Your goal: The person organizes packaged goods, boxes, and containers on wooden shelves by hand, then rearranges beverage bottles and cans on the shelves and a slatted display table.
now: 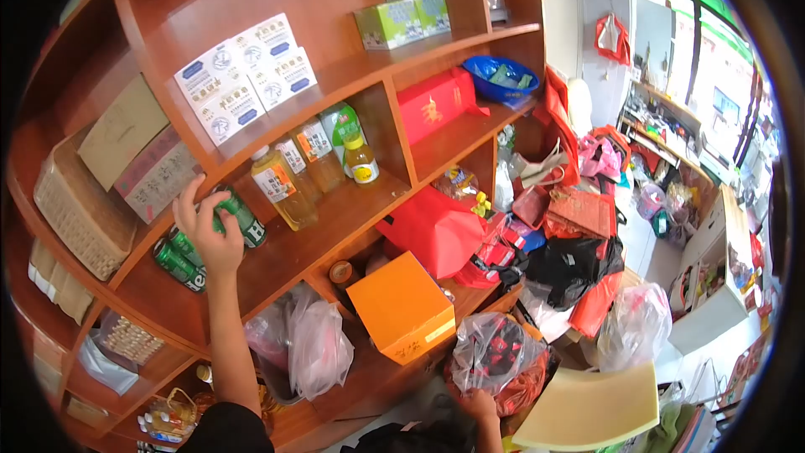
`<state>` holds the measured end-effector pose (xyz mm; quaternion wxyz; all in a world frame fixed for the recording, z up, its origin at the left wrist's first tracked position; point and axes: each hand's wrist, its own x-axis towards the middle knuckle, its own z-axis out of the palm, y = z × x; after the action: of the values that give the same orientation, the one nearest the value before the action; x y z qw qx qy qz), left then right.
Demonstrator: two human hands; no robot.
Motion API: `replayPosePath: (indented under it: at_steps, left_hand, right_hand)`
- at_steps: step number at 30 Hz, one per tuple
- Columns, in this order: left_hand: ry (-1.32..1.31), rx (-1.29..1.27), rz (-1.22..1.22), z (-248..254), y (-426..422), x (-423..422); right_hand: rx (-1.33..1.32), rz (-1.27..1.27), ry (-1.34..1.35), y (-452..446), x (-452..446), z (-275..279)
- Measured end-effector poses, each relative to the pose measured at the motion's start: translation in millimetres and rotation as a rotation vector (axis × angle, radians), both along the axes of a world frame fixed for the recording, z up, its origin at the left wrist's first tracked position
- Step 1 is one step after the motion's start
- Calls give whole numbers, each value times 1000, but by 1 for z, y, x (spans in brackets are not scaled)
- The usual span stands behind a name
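My left hand [211, 226] reaches into the middle shelf with its fingers curved around the upper part of a green can [244, 216]. More green cans [179, 267] stand just left of it. To the right on the same shelf are bottles of amber drink [283, 189] and a small yellow bottle [360, 161]. Low in the view, my right hand [480, 403] is at the lower edge of a clear plastic bag [496, 354] with red and dark contents; its fingers are largely hidden.
An orange box [401, 308] sticks out from the lower shelf beside plastic bags [317, 344]. A yellow chair [591, 409] stands at the lower right. Red bags and a black bag [579, 268] are piled on the right. White boxes [243, 77] fill the upper shelf.
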<state>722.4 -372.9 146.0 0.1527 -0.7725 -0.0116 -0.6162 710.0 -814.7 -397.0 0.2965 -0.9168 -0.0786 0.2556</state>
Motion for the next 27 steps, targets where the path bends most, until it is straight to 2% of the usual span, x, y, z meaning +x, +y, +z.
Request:
replayPosePath:
  at_steps: [3, 7, 11, 12, 15, 18, 23, 27]
  left_hand:
    - [38, 7, -8, 0, -4, -3]
    - [38, 39, 18, -2, -1, -4]
    - [60, 35, -8, 0, 9, -4]
    - [55, 131, 10, 2, 10, -4]
    - [62, 189, 24, 2, 25, -4]
    - [70, 224, 25, 2, 32, -4]
    - [104, 301, 38, 8, 47, -9]
    - [122, 334, 49, 12, 56, -11]
  right_hand:
    - [9, 23, 21, 1, -1, -9]
    - [-104, 40, 20, 6, 5, -1]
    - [-147, -144, -30, 9, -9, 19]
    - [-154, -186, -60, 9, -8, 20]
    - [-213, -230, -35, -1, -7, 37]
    - [-160, -337, -107, -14, -14, 28]
    - [-151, -486, -103, -27, -13, 58]
    - [-5, -573, -110, -41, -15, 56]
